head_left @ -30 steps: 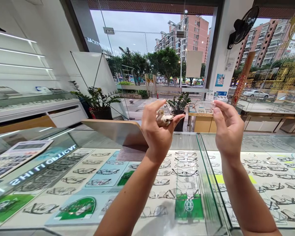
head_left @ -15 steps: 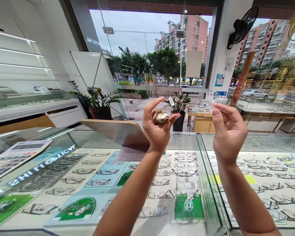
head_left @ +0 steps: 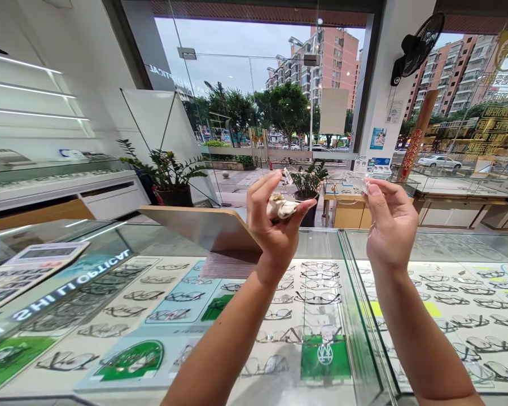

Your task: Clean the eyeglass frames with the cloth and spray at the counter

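Both my hands are raised in front of me over a glass display counter [head_left: 347,282]. A pair of clear-framed glasses [head_left: 342,183] is held up between them. My right hand [head_left: 385,223] pinches the right end of the frame with thumb and fingertips. My left hand [head_left: 273,225] holds a crumpled beige cloth [head_left: 281,207] between thumb and fingers, and its forefinger touches the left end of the glasses, where a small tag hangs.
The counter holds rows of spectacles [head_left: 313,282] under glass. A calculator [head_left: 29,268] lies at the left. A slanted mirror stand [head_left: 203,228] is behind my left hand. Potted plants [head_left: 167,172] stand by the glass shopfront, and a wall fan [head_left: 419,45] hangs upper right.
The glasses have tilted flatter between my hands. My left hand has shifted slightly with the cloth; my right hand stays at the frame's end.
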The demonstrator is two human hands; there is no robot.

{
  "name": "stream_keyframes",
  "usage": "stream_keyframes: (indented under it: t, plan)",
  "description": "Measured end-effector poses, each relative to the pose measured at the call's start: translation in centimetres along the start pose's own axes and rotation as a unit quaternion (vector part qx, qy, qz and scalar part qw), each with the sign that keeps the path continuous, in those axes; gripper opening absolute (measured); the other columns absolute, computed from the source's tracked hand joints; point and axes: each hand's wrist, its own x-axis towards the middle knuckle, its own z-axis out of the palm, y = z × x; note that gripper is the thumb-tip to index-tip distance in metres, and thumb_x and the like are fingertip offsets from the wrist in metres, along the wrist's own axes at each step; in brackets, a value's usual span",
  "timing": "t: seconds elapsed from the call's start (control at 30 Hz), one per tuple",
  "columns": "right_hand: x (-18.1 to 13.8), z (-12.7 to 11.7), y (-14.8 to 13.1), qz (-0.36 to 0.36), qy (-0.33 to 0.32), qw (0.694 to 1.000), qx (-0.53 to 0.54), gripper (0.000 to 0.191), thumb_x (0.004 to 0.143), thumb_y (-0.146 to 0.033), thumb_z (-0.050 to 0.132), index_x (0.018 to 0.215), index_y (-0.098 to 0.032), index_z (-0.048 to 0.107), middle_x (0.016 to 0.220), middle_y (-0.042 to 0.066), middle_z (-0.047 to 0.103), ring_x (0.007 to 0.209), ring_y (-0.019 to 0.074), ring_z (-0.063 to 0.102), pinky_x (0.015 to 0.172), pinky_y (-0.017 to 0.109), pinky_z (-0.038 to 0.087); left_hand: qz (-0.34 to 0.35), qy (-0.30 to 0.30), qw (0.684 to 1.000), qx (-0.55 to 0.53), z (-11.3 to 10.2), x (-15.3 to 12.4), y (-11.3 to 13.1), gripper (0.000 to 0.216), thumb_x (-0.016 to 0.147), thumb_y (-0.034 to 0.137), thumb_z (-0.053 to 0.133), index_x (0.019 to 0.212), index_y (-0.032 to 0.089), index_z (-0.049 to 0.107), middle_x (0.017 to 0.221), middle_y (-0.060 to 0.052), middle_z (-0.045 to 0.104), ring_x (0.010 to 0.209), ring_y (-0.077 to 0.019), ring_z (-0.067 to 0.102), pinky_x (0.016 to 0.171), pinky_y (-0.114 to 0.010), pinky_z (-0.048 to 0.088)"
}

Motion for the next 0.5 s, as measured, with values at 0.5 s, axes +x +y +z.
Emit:
stream_keyframes:
  t: [0.5]
  plan:
    - [0.31, -0.09, 0.13, 0.044, -0.051, 0.997, 0.027, 0.021, 0.089, -0.043, 0.072, 0.099, -0.025, 0.07, 0.104, 0.003, 0.076, 0.1, 0.0178, 0.073, 0.095, 0.038, 0.061, -0.057, -0.021, 0.996, -0.066, 0.31, -0.2, -0.77, 0.059, 0.083, 0.05, 0.082, 0.133, 0.028, 0.062, 0.128, -0.007, 0.069, 0.113, -0.0216, 0.069, 0.09, -0.034, 0.059]
